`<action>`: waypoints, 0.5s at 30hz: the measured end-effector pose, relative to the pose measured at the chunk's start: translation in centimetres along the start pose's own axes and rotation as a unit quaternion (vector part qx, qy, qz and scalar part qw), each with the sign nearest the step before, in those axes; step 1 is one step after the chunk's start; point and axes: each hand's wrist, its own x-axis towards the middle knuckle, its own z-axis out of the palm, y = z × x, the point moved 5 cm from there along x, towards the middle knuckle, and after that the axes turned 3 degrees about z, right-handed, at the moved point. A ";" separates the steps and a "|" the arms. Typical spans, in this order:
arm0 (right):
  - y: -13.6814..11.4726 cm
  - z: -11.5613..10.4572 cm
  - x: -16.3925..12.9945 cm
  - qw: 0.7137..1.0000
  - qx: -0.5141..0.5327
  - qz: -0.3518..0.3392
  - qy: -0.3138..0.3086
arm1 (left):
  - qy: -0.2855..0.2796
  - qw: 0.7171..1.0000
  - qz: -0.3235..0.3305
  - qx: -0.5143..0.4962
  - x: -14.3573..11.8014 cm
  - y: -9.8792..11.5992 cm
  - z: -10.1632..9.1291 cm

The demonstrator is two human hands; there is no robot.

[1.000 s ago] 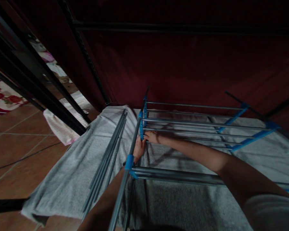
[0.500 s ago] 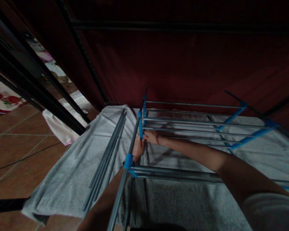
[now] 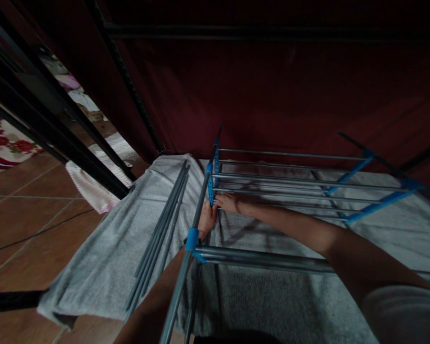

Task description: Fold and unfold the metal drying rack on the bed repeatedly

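A rack frame of grey metal tubes with blue plastic joints stands on a grey cloth. At its left end is a blue perforated bracket (image 3: 210, 186). My left hand (image 3: 207, 219) is closed around the lower end of that bracket, partly behind the upright tube (image 3: 201, 193). From the other side my right hand (image 3: 227, 202) grips the end of a thin metal crossbar (image 3: 268, 206) where it meets the bracket. Both sets of fingertips are close together, and the joint between them is mostly hidden. Further crossbars run to the blue brackets (image 3: 376, 206) at the right end.
Several loose grey tubes (image 3: 159, 234) lie side by side on the grey cloth (image 3: 103, 258), left of the frame. A dark red curtain (image 3: 272, 100) hangs behind. Black metal posts (image 3: 57, 112) rise at the left above a tiled floor (image 3: 28, 229) with a striped cloth (image 3: 93, 188).
The view has shifted very slightly. Both hands stay at the bracket's lower end, with no clear movement of the frame or tubes.
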 end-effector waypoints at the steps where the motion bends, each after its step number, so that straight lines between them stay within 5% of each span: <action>1: 0.0 0.1 0.1 1.000 0.000 -0.001 -0.005 | 0.001 1.000 0.002 -0.001 0.0 0.0 0.0; 15: -0.4 -0.9 0.3 0.999 0.037 0.007 -0.032 | -0.001 1.000 0.004 0.011 0.1 0.6 -0.1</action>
